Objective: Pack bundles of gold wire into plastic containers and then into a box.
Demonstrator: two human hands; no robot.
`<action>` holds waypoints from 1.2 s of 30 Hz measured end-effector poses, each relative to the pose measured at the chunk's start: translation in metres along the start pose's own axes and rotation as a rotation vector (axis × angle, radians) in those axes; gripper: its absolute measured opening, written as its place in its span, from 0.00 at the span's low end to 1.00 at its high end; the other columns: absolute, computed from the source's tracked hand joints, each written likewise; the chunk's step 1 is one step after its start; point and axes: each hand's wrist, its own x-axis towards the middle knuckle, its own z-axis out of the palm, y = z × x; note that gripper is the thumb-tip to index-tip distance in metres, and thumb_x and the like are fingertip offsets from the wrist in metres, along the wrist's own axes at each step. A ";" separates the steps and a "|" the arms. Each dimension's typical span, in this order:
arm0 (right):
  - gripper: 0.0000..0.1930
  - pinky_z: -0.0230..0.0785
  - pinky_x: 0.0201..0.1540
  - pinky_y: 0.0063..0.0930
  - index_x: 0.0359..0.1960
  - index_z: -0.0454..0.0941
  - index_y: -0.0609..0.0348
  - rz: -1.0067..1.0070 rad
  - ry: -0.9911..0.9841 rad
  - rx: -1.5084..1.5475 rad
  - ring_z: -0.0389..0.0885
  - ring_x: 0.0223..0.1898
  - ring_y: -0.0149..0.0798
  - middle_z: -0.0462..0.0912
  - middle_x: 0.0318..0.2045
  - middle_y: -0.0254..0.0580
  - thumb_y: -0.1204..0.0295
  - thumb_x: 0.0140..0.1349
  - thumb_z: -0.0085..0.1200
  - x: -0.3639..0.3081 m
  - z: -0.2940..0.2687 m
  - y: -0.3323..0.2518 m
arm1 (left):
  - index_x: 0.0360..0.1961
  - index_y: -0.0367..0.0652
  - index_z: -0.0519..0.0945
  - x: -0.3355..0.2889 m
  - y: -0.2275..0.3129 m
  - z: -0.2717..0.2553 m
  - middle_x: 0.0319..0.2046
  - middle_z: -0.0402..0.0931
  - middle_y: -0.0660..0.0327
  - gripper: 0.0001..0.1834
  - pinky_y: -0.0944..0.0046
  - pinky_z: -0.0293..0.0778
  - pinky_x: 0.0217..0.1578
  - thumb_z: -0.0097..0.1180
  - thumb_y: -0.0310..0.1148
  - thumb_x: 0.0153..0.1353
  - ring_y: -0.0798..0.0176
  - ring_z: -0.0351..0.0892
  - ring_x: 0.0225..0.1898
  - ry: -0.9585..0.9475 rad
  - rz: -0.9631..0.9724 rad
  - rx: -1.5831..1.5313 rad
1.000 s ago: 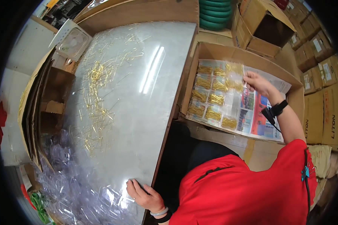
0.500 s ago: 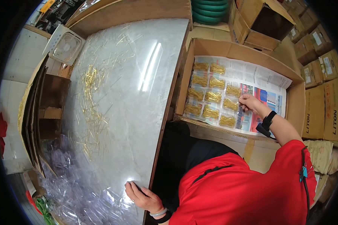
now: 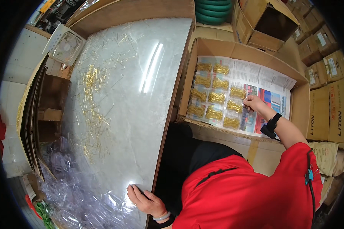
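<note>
Lying in the right-hand column of three, a clear packet of gold-coloured wire pins (image 3: 234, 106) occupied a shallow cardboard box (image 3: 300, 108) at the person's right. The right hand (image 3: 256, 105), a black strap (image 3: 273, 124) around its wrist, had its thumb and fingertips (image 3: 246, 102) drawn together at the packet's right edge; whether they pinched the film could not be told. One matching packet lay just beyond and another just nearer, while eight further packets (image 3: 214, 113) formed two columns of four to the left. Newspaper (image 3: 256, 74) lined the box beneath them.

Left of the box stood a grey-topped table (image 3: 130, 126). The left hand (image 3: 149, 204) rested on its near right corner, fingers slightly bent and parted, thumb apart; a pale bracelet (image 3: 162, 216) encircled the wrist. Loose wire pins (image 3: 90, 86) lay scattered along the table's left half, and a heap of clear plastic sleeves (image 3: 80, 191) covered its near left part. Around the table were folded cardboard sheets (image 3: 30, 118) and a white fan (image 3: 67, 45); beyond the box, green coils (image 3: 213, 10) and an open carton (image 3: 275, 23); at far right, stacked cartons (image 3: 325, 110).
</note>
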 end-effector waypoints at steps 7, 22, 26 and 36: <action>0.11 0.69 0.24 0.27 0.34 0.79 0.59 0.008 0.021 -0.095 0.76 0.21 0.30 0.82 0.27 0.38 0.64 0.70 0.56 -0.005 -0.009 0.000 | 0.59 0.25 0.73 -0.002 0.003 0.000 0.60 0.70 0.38 0.23 0.42 0.65 0.62 0.42 0.37 0.75 0.35 0.68 0.63 0.001 0.006 0.005; 0.07 0.71 0.44 0.26 0.45 0.78 0.63 -1.088 0.111 -0.276 0.79 0.41 0.32 0.81 0.39 0.43 0.74 0.70 0.53 -0.063 0.106 -0.159 | 0.54 0.30 0.76 0.005 0.000 -0.001 0.55 0.74 0.41 0.22 0.42 0.65 0.63 0.56 0.27 0.58 0.35 0.71 0.59 0.093 0.023 -0.077; 0.07 0.72 0.41 0.29 0.43 0.77 0.64 -1.586 -0.182 -0.390 0.80 0.39 0.43 0.78 0.38 0.46 0.83 0.65 0.53 -0.163 0.196 -0.217 | 0.55 0.31 0.76 -0.003 -0.006 -0.016 0.57 0.73 0.43 0.21 0.43 0.65 0.65 0.59 0.26 0.61 0.38 0.71 0.62 0.158 0.007 -0.220; 0.34 0.56 0.72 0.49 0.69 0.64 0.53 -1.775 -0.663 -1.101 0.56 0.71 0.64 0.56 0.73 0.56 0.51 0.66 0.56 -0.189 0.433 -0.312 | 0.47 0.29 0.80 -0.043 -0.028 -0.041 0.49 0.78 0.45 0.15 0.46 0.72 0.61 0.60 0.19 0.57 0.40 0.77 0.54 0.270 0.001 -0.379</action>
